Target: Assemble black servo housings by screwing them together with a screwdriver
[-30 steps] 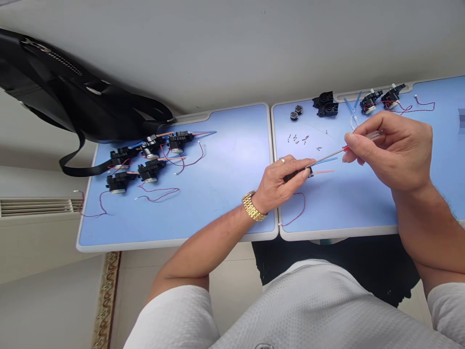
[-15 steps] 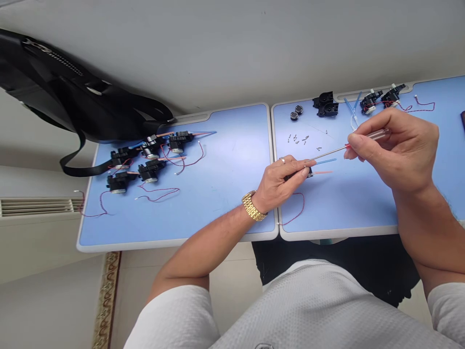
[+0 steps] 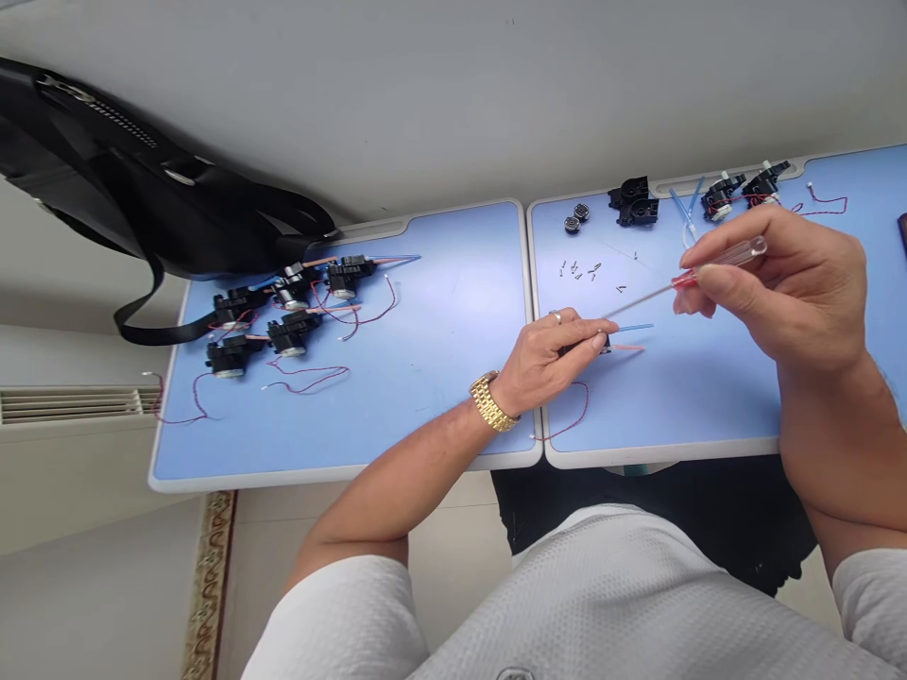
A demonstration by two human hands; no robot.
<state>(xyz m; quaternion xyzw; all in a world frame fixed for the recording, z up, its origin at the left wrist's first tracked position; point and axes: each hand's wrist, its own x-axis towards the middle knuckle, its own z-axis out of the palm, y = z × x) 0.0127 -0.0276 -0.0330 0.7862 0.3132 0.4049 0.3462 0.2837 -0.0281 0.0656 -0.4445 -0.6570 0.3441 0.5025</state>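
My left hand [image 3: 559, 351] is closed around a small black motor unit [image 3: 605, 344], most of it hidden under the fingers. A blue tube and an orange one stick out to its right, and a red-and-black wire hangs below. In my right hand [image 3: 786, 283] is a screwdriver [image 3: 719, 263] with a clear and red handle, pinched between thumb and fingers. Its thin shaft slants down to the left, the tip close to my left fingertips; whether it touches a screw cannot be seen. Several small screws [image 3: 577, 272] lie scattered on the table just beyond my hands.
Two round black parts [image 3: 576, 219] and black housings [image 3: 634, 201] lie at the back. Two motor units [image 3: 723, 195] sit further right beside blue tubes. On the left tabletop [image 3: 453, 283], several wired units [image 3: 289, 332] stand near a black bag [image 3: 142, 179].
The screwdriver has turned a little and its handle has risen slightly with my right hand. My left hand and the motor unit have shifted slightly toward me.
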